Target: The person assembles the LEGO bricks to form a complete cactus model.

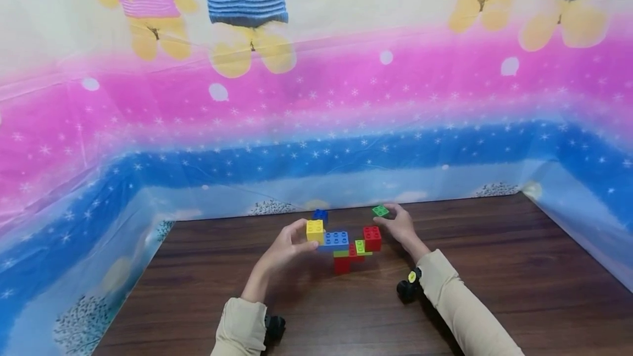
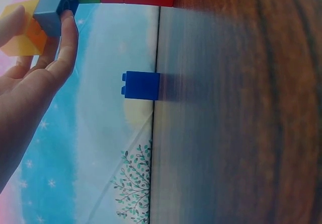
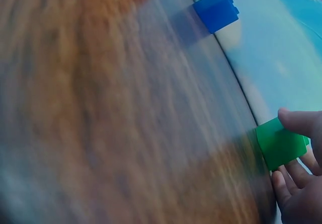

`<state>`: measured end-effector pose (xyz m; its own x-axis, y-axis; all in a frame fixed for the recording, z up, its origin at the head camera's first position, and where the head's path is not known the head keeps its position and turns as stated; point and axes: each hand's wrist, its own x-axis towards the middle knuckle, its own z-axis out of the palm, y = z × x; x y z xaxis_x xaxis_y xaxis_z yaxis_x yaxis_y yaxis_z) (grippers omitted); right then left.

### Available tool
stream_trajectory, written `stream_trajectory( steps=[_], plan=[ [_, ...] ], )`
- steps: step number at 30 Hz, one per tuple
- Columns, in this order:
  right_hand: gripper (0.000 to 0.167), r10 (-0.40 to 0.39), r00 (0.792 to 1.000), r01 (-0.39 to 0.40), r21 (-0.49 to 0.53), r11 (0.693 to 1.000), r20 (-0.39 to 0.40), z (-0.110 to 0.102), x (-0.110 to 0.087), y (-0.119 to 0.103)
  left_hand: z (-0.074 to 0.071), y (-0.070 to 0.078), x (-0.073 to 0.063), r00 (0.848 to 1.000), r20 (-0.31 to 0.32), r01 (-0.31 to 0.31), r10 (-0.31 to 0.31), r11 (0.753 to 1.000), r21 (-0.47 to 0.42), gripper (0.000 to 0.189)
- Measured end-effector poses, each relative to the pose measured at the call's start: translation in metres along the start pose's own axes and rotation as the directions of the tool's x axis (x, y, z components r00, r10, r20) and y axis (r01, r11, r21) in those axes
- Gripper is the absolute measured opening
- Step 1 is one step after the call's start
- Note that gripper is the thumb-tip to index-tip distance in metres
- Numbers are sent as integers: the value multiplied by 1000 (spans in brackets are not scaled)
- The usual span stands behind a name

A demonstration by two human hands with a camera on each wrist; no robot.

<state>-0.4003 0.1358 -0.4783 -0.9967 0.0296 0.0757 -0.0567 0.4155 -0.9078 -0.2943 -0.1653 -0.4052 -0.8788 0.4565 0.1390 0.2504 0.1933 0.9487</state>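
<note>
My left hand point(image 1: 284, 246) grips the left end of a toy brick build, with the thumb and fingers round a yellow brick point(image 1: 314, 232). A fingertip touches the light blue brick point(image 2: 56, 7) beside it. Further right, the build has lime green bricks point(image 1: 360, 246), a lower red brick point(image 1: 342, 265) and a raised red brick point(image 1: 372, 238) at its right end. Beyond that end, my right hand point(image 1: 401, 227) pinches a separate green brick point(image 3: 282, 143) between thumb and fingers, near the table's back edge.
A dark blue brick point(image 1: 320, 215) stands on the wooden table point(image 1: 494, 290) close to its back edge, behind the build. A printed cloth point(image 1: 346, 180) hangs along the back and sides. Black wrist devices point(image 1: 407, 290) sit at both sleeves.
</note>
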Motion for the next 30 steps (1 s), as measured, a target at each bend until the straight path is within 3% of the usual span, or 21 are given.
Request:
stream_trajectory(
  steps=[16, 25, 30],
  plan=[
    [47, -7, 1000, 7, 27, 1000, 10, -7, 3, -1, 1, -4, -1, 1000, -25, 19, -18, 999, 27, 49],
    [50, 38, 999, -43, 158, 986, 34, -15, -5, -12, 1, -6, -4, 999, -27, 34, -34, 999, 6, 51],
    [48, -18, 999, 11, 151, 988, 46, -22, -10, -20, 1, -5, -1, 1000, -18, 22, -22, 1000, 8, 50]
  ],
)
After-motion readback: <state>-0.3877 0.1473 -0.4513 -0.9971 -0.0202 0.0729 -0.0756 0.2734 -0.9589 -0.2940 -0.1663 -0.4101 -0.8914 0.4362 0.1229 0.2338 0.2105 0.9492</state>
